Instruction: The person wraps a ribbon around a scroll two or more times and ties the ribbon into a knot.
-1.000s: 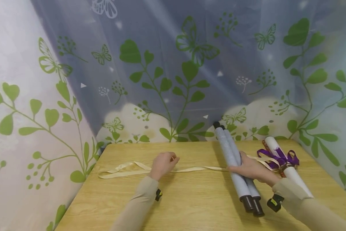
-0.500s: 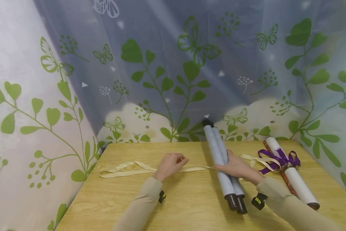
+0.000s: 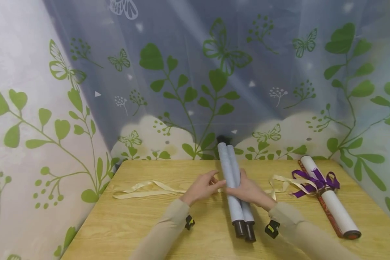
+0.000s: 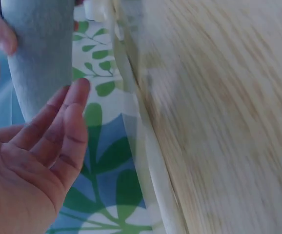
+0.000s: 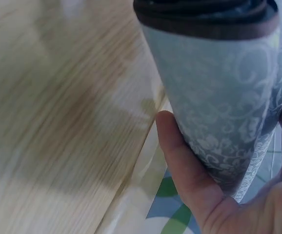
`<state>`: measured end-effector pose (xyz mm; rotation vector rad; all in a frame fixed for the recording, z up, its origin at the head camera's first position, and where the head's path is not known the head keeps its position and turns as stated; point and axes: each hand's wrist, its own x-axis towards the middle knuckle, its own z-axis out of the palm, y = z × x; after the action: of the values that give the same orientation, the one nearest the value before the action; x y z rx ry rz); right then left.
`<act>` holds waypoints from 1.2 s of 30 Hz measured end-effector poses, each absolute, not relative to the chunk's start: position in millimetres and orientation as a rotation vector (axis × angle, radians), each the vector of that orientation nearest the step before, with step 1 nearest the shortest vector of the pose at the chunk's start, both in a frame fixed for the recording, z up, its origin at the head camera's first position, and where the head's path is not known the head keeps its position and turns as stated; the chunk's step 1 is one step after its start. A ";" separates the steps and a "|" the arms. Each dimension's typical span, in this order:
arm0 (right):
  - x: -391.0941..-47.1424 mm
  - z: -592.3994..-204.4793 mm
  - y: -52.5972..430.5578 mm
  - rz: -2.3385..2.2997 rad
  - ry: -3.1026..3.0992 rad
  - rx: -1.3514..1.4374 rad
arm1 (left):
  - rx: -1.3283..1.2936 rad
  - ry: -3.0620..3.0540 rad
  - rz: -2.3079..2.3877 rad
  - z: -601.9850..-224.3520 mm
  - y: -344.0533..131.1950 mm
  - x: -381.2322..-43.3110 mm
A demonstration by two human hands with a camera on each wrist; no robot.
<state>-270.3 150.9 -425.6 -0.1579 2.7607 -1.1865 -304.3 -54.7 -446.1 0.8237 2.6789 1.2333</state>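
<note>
My right hand grips a pale grey-blue scroll, rolled as two side-by-side rolls with dark end knobs. In the right wrist view, the thumb lies along one side of the patterned scroll and fingers curl at the other. My left hand is just left of the scroll, its thumb tip at the scroll's edge. Its fingers are loosely bent around nothing in the left wrist view, beside the scroll. A cream ribbon stretches across the table and passes behind both hands and the scroll.
A white scroll with a reddish-brown backing and a purple ribbon bow lies at the right of the wooden table. The cream ribbon's right end reaches that bow. A leaf-and-butterfly curtain hangs behind.
My right hand has carried the grey-blue scroll leftward over the cream ribbon. My left hand has moved right to meet it, and the white scroll's near end has come into full view.
</note>
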 end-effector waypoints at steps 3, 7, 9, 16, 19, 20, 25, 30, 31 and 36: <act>-273.2 -426.6 139.5 -1.192 2.758 -0.157 | 0.792 2.659 1.274 -447.2 -51.8 -304.2; -274.9 -430.2 127.4 -1.208 2.746 -0.140 | 0.708 2.627 1.374 -450.0 -49.7 -304.5; -274.9 -433.2 123.7 -1.211 2.742 -0.134 | 0.674 2.596 1.432 -451.9 -49.4 -304.8; -275.6 -442.3 120.5 -1.249 2.708 -0.260 | 0.596 2.427 1.579 -462.5 -52.7 -307.0; -276.1 -442.5 121.8 -1.282 2.675 -0.334 | 0.547 2.345 1.651 -467.2 -56.4 -308.8; -276.6 -442.5 122.3 -1.283 2.667 -0.353 | 0.531 2.333 1.664 -467.9 -57.7 -309.0; -278.3 -442.4 123.5 -1.330 2.612 -0.363 | 0.478 2.343 1.653 -467.4 -63.7 -308.5; -277.2 -443.9 122.5 -1.301 2.640 -0.302 | 0.467 2.385 1.541 -465.1 -67.4 -306.7; -276.6 -444.2 122.1 -1.292 2.655 -0.305 | 0.469 2.392 1.518 -464.9 -67.8 -306.2; -273.6 -445.2 119.0 -1.258 2.724 -0.342 | 0.476 2.430 1.439 -465.2 -68.8 -303.6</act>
<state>-273.6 119.0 -445.2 -0.3424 2.7237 -1.2581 -303.6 -68.8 -465.2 0.4764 2.4300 1.4388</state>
